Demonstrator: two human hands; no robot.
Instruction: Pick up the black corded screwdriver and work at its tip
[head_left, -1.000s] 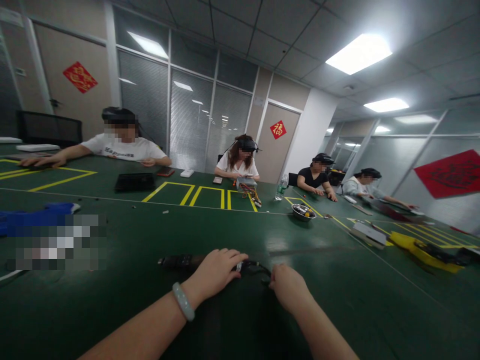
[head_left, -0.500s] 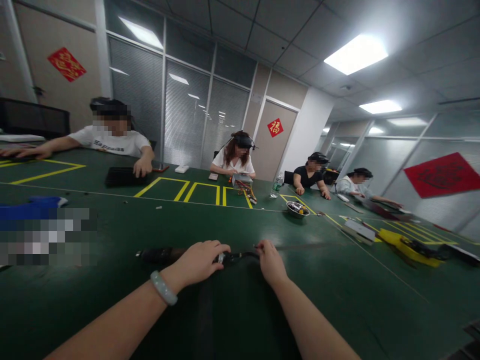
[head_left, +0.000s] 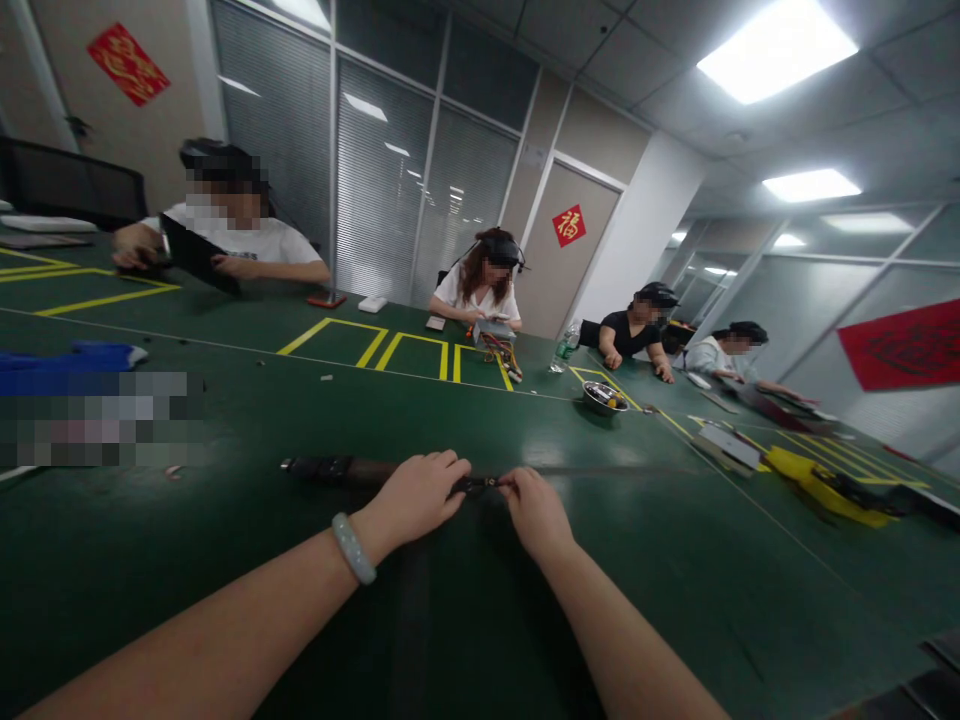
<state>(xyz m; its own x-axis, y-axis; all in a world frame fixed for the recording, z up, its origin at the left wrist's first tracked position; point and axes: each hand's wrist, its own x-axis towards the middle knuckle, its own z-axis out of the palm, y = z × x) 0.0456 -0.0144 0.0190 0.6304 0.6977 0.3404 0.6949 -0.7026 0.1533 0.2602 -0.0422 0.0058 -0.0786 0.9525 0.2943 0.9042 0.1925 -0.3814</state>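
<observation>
A long dark cylindrical tool [head_left: 330, 470] lies across the green table [head_left: 300, 620], a small metal tip at its left end and a brownish middle. My left hand [head_left: 420, 497] is closed around its right part, wearing a pale bracelet on the wrist. From under those fingers a thin black end piece [head_left: 480, 484], perhaps a cable end, reaches right. My right hand [head_left: 537, 512] pinches the far end of this piece, fingertips together. What exactly sits between the right fingertips is hidden.
A metal bowl [head_left: 604, 400] of small parts stands ahead to the right, near a plastic bottle [head_left: 564, 347]. A yellow tray [head_left: 832, 490] lies further right, and a blue item [head_left: 67, 358] at the left. Several people sit opposite; one holds a dark flat panel [head_left: 196, 255].
My right hand has come closer to my left, and the black piece between them looks straighter. The view has tilted down. Across the table, a person has raised a dark panel.
</observation>
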